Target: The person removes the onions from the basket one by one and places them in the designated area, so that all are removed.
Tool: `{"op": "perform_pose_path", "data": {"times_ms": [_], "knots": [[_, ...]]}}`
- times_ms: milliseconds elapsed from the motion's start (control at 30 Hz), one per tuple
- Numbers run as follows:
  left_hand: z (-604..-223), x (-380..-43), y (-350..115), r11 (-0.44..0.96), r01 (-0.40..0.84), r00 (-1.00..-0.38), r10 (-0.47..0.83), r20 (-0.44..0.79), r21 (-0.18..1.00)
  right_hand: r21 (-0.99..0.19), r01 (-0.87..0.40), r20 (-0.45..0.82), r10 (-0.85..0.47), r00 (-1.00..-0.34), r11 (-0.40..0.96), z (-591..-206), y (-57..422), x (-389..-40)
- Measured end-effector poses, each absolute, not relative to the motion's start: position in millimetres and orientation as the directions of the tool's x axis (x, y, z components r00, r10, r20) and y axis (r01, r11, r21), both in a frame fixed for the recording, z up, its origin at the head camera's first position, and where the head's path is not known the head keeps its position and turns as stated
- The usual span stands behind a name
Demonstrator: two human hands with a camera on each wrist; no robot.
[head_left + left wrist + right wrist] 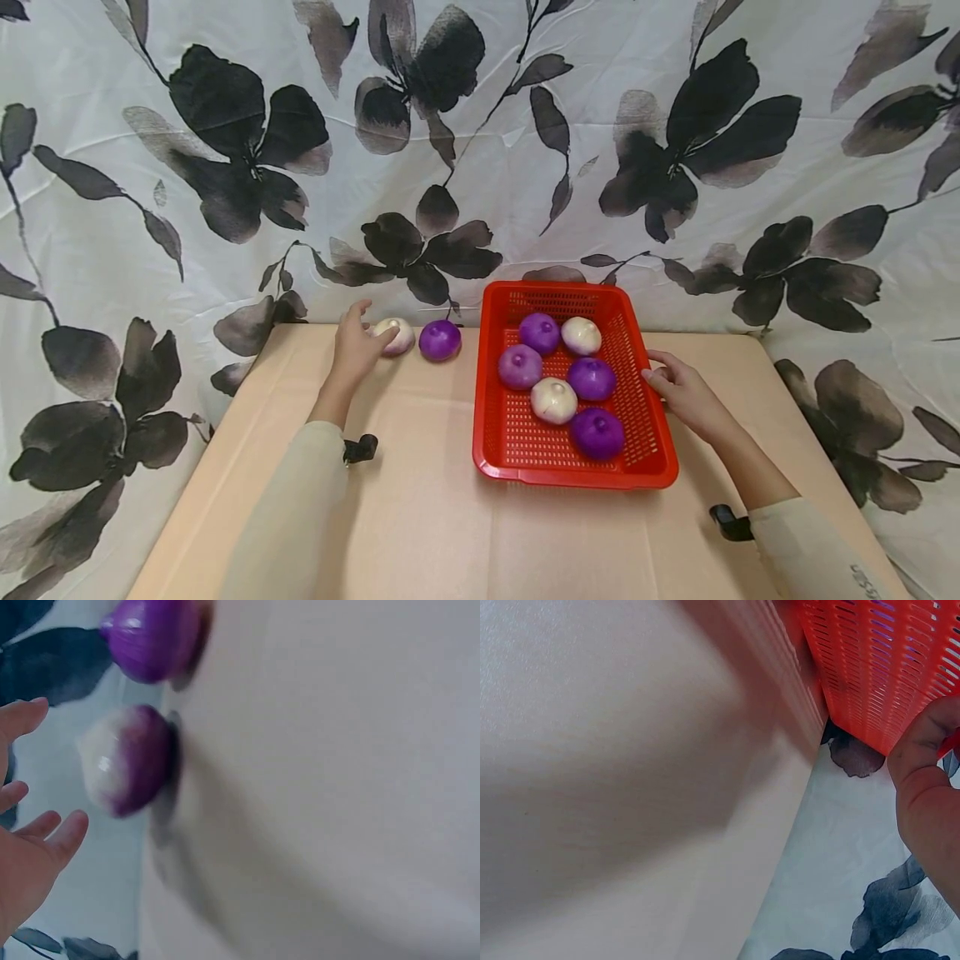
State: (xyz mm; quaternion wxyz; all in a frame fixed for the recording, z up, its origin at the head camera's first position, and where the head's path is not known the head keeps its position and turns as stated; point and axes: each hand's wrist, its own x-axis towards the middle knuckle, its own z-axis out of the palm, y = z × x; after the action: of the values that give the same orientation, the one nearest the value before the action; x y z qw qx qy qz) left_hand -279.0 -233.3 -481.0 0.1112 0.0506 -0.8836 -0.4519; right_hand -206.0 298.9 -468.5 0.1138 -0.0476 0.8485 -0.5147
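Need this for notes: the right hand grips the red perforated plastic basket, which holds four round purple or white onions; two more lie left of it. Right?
Not four: the head view shows six round purple or white onions in the red plastic basket. The right hand grips it; two other onions lie left of it.

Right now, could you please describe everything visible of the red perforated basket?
The red perforated basket looks plastic: rectangular, smooth-rimmed, with small holes through walls and floor. It stands open side up near the back of the table, holding four purple onions and two white onions. The right hand grips its right rim.
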Motion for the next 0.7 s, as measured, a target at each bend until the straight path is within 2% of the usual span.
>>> {"op": "perform_pose_path", "data": {"times_ms": [300,700], "knots": [[-444.6,-277.6,-196.6,0.583,0.224,-0.940,-0.080,0.330,0.781,-0.886,0.034,-0.140,-0.197,-0.970,0.463,-469.0,300.4,-206.0],[-418.7,-267.6,-133.0,0.552,0.369,-0.928,0.168,0.334,0.748,-0.884,0.029,-0.135,-0.196,-0.971,0.466,-469.5,299.6,-206.1]]}}
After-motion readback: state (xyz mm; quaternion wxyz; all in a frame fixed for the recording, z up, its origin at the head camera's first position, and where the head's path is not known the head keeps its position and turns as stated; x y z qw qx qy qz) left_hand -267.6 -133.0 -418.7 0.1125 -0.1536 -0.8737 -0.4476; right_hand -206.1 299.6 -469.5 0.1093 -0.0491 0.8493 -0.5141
